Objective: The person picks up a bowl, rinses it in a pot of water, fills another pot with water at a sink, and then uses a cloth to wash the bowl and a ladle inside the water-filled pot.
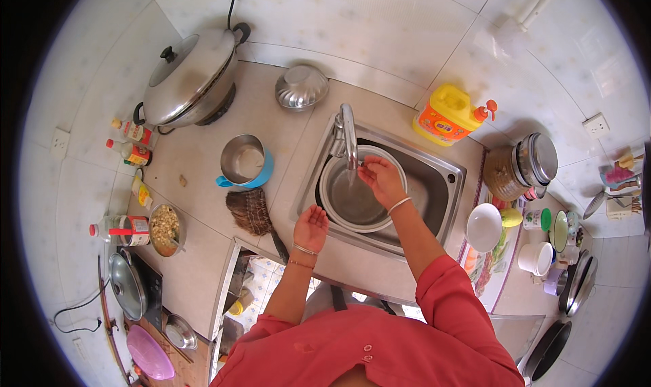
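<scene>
My right hand (382, 182) is beside the spout of the chrome faucet (349, 133), fingers bent near a thin stream of water. Nothing shows in its grasp. Below the spout, a round metal basin (329, 204) with a pale rim sits in the stainless steel sink (432, 204) and holds some water. My left hand (311, 229) hovers palm up by the sink's near left corner, fingers slightly curled and empty. A brown fibre brush (250, 211) with a dark handle lies to its left. Behind the brush stands a blue-sided metal mug (262, 168) with a blue handle.
A yellow pump jug (447, 115) stands behind the sink. A fluted metal bowl (302, 87) and a large lidded electric pan (188, 82) are at the back left. A white bowl (483, 228) sits to the right. Food fills a bowl (165, 229) at left.
</scene>
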Available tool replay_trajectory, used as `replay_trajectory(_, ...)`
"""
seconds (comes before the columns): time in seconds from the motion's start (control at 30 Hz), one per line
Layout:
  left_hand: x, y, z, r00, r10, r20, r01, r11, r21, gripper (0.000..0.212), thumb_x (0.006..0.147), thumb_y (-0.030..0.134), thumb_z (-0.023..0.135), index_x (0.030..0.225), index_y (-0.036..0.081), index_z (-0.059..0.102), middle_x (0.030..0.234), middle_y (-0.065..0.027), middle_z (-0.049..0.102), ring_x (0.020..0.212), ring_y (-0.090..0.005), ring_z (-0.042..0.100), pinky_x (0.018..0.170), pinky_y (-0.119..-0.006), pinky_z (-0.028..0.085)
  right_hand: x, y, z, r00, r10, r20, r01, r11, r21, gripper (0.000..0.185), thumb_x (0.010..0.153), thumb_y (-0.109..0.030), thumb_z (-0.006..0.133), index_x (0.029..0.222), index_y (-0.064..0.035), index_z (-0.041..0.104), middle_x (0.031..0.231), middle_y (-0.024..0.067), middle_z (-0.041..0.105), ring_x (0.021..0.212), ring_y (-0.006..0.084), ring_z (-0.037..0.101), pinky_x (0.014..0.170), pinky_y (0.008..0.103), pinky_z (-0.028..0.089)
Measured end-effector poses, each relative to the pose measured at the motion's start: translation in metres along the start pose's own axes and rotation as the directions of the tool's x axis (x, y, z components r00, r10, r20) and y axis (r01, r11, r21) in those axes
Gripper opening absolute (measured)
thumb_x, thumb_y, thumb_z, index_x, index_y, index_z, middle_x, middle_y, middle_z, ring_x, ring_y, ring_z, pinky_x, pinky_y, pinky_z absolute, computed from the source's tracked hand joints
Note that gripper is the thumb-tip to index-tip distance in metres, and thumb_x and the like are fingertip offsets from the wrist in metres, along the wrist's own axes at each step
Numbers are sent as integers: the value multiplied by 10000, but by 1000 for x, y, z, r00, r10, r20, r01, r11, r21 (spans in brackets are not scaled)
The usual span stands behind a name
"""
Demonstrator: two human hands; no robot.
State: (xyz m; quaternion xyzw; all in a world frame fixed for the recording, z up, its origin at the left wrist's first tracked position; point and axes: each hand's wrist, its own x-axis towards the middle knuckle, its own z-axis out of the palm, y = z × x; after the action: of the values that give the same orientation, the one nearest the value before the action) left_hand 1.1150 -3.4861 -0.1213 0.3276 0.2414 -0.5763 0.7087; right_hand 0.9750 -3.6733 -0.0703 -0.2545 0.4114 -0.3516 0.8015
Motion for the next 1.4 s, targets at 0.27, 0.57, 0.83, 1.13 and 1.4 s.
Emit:
replay_trajectory(0.27,17,2,-5,997,76,-12,-75,993,92,135,857,151,574,943,48,591,885,-46,606,845,-177,568,779,-311,486,6,-5,3,999,34,9,-34,998,49,142,823,21,474,942,16,551,880,114,577,796,252,605,763,362,526)
replay_trajectory(0.57,22,-3,15,979,177,-105,-129,925,357,427,858,246,575,1232,69,469,1204,-44,502,1159,-183,425,963,-347,326,6,-11,1,998,66,-2,-66,996,68,143,822,33,461,938,16,543,892,122,583,786,255,605,762,369,530)
replay_trajectory(0.83,29,-6,16,983,177,-57,-132,881,454,508,866,261,554,1312,73,397,1323,-27,431,1270,-175,325,1048,-388,182,8,-13,0,998,62,14,-63,996,68,172,821,33,461,980,23,527,921,136,577,796,278,603,759,383,537)
replay_trajectory(1.13,27,-7,24,992,123,-30,-89,848,522,565,882,271,533,1364,67,320,1368,-39,386,1299,-175,286,1068,-379,148,23,-38,2,999,-38,16,39,998,-39,178,809,60,447,965,79,532,935,175,570,805,279,604,763,368,554)
replay_trajectory(1.4,38,-11,24,992,123,20,-107,757,644,616,890,204,495,1409,48,202,1410,-43,323,1297,-150,286,1077,-357,146,9,14,-113,791,-592,-156,281,578,-766,241,795,-32,537,1024,38,556,974,143,595,851,238,608,730,324,510)
